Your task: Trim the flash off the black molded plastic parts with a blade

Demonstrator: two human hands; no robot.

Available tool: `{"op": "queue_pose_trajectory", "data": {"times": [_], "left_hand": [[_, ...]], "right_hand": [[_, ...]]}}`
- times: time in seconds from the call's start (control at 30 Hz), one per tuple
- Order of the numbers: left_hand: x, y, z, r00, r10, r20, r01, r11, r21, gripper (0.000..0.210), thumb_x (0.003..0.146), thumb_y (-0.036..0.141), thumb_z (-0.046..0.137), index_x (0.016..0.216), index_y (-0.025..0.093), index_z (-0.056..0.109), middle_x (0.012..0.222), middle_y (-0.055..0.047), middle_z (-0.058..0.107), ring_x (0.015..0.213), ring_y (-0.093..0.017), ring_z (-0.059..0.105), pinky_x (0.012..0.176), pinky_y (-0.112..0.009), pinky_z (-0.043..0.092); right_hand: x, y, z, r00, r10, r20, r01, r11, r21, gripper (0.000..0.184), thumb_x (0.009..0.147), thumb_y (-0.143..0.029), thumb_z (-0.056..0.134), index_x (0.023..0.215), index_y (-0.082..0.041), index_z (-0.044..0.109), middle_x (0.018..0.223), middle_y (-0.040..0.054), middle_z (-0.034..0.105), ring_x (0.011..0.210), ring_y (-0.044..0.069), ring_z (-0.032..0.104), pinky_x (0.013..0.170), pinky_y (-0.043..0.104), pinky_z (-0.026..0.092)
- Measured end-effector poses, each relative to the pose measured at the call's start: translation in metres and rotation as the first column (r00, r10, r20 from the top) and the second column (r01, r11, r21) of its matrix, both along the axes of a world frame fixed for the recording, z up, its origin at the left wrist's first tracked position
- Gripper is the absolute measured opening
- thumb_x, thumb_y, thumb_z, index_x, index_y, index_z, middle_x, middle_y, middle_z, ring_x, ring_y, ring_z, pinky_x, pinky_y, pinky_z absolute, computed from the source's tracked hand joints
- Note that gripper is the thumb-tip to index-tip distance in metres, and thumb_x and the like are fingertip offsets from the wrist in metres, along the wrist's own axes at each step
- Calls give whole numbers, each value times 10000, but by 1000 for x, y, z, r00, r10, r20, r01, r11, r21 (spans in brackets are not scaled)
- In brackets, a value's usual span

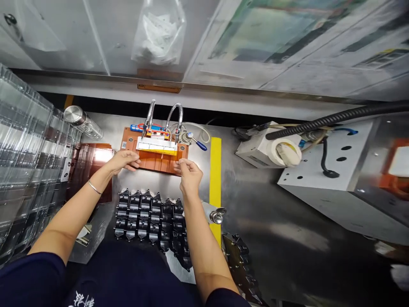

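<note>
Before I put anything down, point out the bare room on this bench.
The widest bare patch of bench lies between the yellow tape and the grey machine. A slim strip between the fixture and the black parts might pass a hand. It is crowded at the picture's left, with the bottle and clear trays.

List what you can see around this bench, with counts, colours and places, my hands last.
Fixture: one, orange-brown, ahead of the person
Strip: one, white and yellow, on the fixture
Flexible metal hoses: two, silver, fixture's back
Lever handle: one, blue, fixture's right
Bottle: one, clear, silver cap, back left
Plastic trays: stacked, uncountable, clear, far left
Moulded parts: many, black, below the fixture
Yellow band: one, yellow, right of fixture
Corrugated hose: one, black, right
Bag: one, clear, top
Left hand: one, bare, fixture's left front
Right hand: one, bare, fixture's right front
</note>
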State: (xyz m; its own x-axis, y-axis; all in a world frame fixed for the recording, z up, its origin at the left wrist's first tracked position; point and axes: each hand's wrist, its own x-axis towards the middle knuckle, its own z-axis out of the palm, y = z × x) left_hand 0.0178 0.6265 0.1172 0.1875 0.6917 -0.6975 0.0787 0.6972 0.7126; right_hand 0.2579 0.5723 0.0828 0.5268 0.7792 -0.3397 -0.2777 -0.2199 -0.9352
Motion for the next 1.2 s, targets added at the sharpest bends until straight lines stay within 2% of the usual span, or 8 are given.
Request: {"op": "queue_pose_trajectory", "data": {"times": [0.17, 0.27, 0.37, 0.5, 0.6, 0.77, 0.93, 1.2], "left_hand": [[23, 14, -11, 978, 166, -127, -164, 986, 29, 114, 794, 180, 652, 725, 134, 573, 629, 13, 630, 444, -59, 555, 412, -166, 458], [25, 22, -16, 960, 200, -197, -193, 980, 54, 162, 808, 147, 609, 668, 148, 526, 531, 44, 574, 349, -48, 480, 335, -155, 347], [23, 25, -20, 951, 190, -245, -184, 982, 47, 212, 826, 222, 607, 643, 151, 530, 486, 40, 559, 291, -56, 432, 296, -177, 278], [25, 24, -24, 947, 182, -265, -177, 983, 43, 305, 789, 371, 673, 626, 145, 548, 513, 10, 596, 295, -65, 446, 297, -194, 283], [29, 22, -27, 937, 219, -271, -206, 976, 78, 296, 749, 305, 719, 597, 154, 515, 477, 38, 559, 300, -45, 417, 316, -179, 269], [30, 25, -28, 928, 260, -267, -235, 964, 124, 300, 768, 220, 676, 560, 168, 467, 393, 78, 461, 300, -31, 341, 339, -172, 221], [29, 33, -32, 934, 239, -267, -221, 970, 99, 330, 731, 203, 691, 530, 181, 430, 362, 88, 413, 300, -36, 279, 340, -185, 164], [28, 39, -30, 932, 235, -275, -224, 972, 71, 353, 679, 179, 721, 504, 174, 415, 376, 87, 395, 340, -26, 260, 368, -173, 191]], "right_hand": [[-9, 16, -16, 995, -47, -89, 38, 994, -102, 179, 608, -270, 730, 721, -159, 648, 606, -19, 677, 519, 86, 634, 498, 182, 528], [-7, 23, -22, 996, -42, -80, 33, 993, -117, 151, 619, -253, 712, 717, -158, 646, 608, -19, 677, 515, 82, 631, 486, 172, 522], [-6, 26, -27, 996, -37, -78, 26, 991, -131, 143, 629, -247, 707, 723, -158, 647, 615, -20, 678, 522, 82, 635, 493, 173, 526], [-8, 25, -27, 997, -24, -71, 13, 988, -151, 132, 635, -242, 707, 719, -163, 643, 627, -21, 685, 514, 77, 633, 498, 173, 531], [-7, 25, -24, 999, -6, -54, -4, 985, -174, 123, 632, -244, 711, 676, -166, 627, 581, -27, 670, 456, 73, 600, 454, 173, 514], [-2, 29, -22, 999, 28, -20, -32, 974, -225, 153, 618, -216, 705, 570, -173, 567, 454, -43, 602, 356, 69, 522, 355, 156, 436], [-1, 33, -22, 1000, 16, -7, -18, 967, -255, 149, 627, -189, 662, 541, -179, 540, 417, -51, 574, 337, 61, 494, 328, 139, 398], [-1, 36, -22, 1000, 17, -25, -23, 957, -290, 136, 643, -171, 642, 546, -180, 547, 417, -57, 562, 320, 46, 457, 306, 131, 362]]}}
